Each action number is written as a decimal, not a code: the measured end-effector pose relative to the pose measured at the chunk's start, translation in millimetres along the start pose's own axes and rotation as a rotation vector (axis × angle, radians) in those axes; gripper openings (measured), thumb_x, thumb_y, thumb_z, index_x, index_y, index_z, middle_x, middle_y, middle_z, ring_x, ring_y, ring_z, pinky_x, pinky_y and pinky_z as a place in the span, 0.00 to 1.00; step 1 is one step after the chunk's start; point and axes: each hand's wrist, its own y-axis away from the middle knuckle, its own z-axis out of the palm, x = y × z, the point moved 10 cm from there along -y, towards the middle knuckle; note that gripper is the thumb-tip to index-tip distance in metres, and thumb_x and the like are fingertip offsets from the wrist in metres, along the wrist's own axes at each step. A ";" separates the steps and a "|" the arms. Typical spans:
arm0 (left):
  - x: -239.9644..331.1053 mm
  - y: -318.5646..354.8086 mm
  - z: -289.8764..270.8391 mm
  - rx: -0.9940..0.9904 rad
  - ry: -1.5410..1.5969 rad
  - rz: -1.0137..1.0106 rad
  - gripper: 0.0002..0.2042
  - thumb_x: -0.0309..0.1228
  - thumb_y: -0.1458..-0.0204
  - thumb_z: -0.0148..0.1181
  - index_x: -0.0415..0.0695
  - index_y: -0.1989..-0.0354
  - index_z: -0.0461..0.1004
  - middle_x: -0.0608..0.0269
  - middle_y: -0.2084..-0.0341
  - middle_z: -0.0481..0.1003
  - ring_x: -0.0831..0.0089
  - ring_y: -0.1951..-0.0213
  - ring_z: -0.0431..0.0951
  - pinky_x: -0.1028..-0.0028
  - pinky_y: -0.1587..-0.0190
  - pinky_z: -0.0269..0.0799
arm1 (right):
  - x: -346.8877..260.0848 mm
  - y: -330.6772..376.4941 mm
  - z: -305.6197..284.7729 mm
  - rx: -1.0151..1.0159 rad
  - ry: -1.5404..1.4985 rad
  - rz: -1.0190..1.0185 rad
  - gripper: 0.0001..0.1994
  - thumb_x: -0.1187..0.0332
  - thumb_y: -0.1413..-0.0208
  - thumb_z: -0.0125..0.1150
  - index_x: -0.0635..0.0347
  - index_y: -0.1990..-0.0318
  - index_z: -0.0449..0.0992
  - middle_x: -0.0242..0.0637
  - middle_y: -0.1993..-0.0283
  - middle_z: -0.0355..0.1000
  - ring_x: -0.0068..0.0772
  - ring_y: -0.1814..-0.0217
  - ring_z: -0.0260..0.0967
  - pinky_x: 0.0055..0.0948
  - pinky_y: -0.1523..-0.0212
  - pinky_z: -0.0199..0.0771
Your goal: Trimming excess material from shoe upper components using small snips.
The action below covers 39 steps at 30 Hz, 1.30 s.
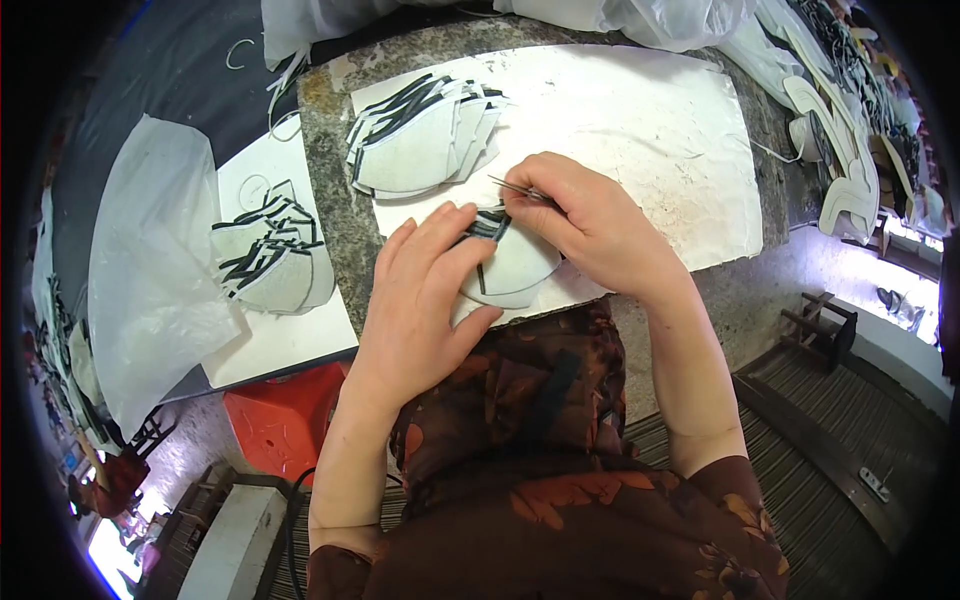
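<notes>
Pale grey-white fabric pieces (pixel 522 262) with black edging lie in a small stack near the front edge of the white board. Across their left side rests my left hand (pixel 425 285), fingers stretched out and thumb apart at the near edge. My right hand (pixel 585 220) is closed around a slim, pointed metal tool (pixel 515 187), whose exact kind is partly hidden by the fingers. Its tip points left, just above the stack's far edge. Beyond my left hand, a fanned pile of similar pieces (pixel 415 150) lies on the board.
The white board (pixel 640 130) covers a speckled stone slab (pixel 340 180). To the left, another pile of edged pieces (pixel 270 255) lies beside a translucent plastic bag (pixel 155 260). A red stool (pixel 285 415) stands below the table. Cut parts (pixel 835 155) hang at the right.
</notes>
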 end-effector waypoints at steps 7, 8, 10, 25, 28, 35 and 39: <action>10.5 11.6 12.3 0.119 -0.053 0.000 0.37 0.30 0.61 0.77 0.48 0.37 0.70 0.57 0.45 0.73 0.53 0.41 0.73 0.49 0.35 0.63 | -1.1 20.5 -6.0 -0.045 0.064 0.191 0.09 0.65 0.33 0.56 0.62 0.57 0.72 0.46 0.60 0.72 0.51 0.58 0.72 0.39 0.56 0.72; 9.5 13.8 11.6 0.155 -0.065 -0.034 0.36 0.29 0.61 0.76 0.48 0.37 0.71 0.57 0.44 0.73 0.53 0.41 0.73 0.49 0.36 0.64 | -1.2 22.5 -1.7 -0.048 0.059 0.188 0.09 0.65 0.33 0.56 0.62 0.57 0.72 0.46 0.60 0.72 0.51 0.58 0.72 0.39 0.56 0.72; 11.5 15.9 11.7 0.188 -0.058 -0.055 0.35 0.27 0.61 0.75 0.48 0.38 0.72 0.57 0.44 0.73 0.52 0.41 0.73 0.49 0.36 0.64 | -4.9 27.8 -2.7 0.003 0.003 0.120 0.08 0.66 0.34 0.57 0.63 0.57 0.72 0.47 0.61 0.72 0.51 0.59 0.71 0.39 0.56 0.72; 29.8 27.8 11.2 0.248 -0.094 0.143 0.20 0.19 0.58 0.72 0.47 0.54 0.85 0.63 0.57 0.76 0.61 0.53 0.76 0.66 0.52 0.74 | 29.5 43.1 -3.3 0.173 -0.471 0.401 0.08 0.67 0.32 0.59 0.63 0.56 0.73 0.32 0.67 0.71 0.19 0.69 0.67 0.23 0.64 0.69; 24.8 26.7 9.1 0.220 -0.090 0.133 0.19 0.20 0.58 0.70 0.46 0.53 0.85 0.64 0.55 0.77 0.61 0.54 0.77 0.66 0.52 0.75 | 17.8 40.7 -8.6 0.149 -0.334 0.287 0.08 0.67 0.33 0.60 0.64 0.57 0.74 0.33 0.66 0.72 0.22 0.69 0.68 0.25 0.62 0.70; 27.8 23.9 6.8 0.252 -0.095 0.130 0.16 0.23 0.56 0.72 0.44 0.55 0.84 0.67 0.56 0.80 0.64 0.55 0.78 0.67 0.55 0.73 | 2.0 44.1 6.1 -0.048 -0.111 0.239 0.05 0.72 0.40 0.64 0.65 0.63 0.76 0.32 0.69 0.72 0.21 0.68 0.65 0.24 0.65 0.68; 25.5 23.3 10.3 0.261 -0.091 0.133 0.16 0.22 0.57 0.72 0.44 0.56 0.84 0.67 0.57 0.80 0.64 0.56 0.77 0.66 0.55 0.73 | 4.4 43.8 15.0 -0.033 -0.049 0.262 0.06 0.71 0.42 0.64 0.65 0.63 0.77 0.35 0.70 0.73 0.22 0.70 0.67 0.25 0.67 0.69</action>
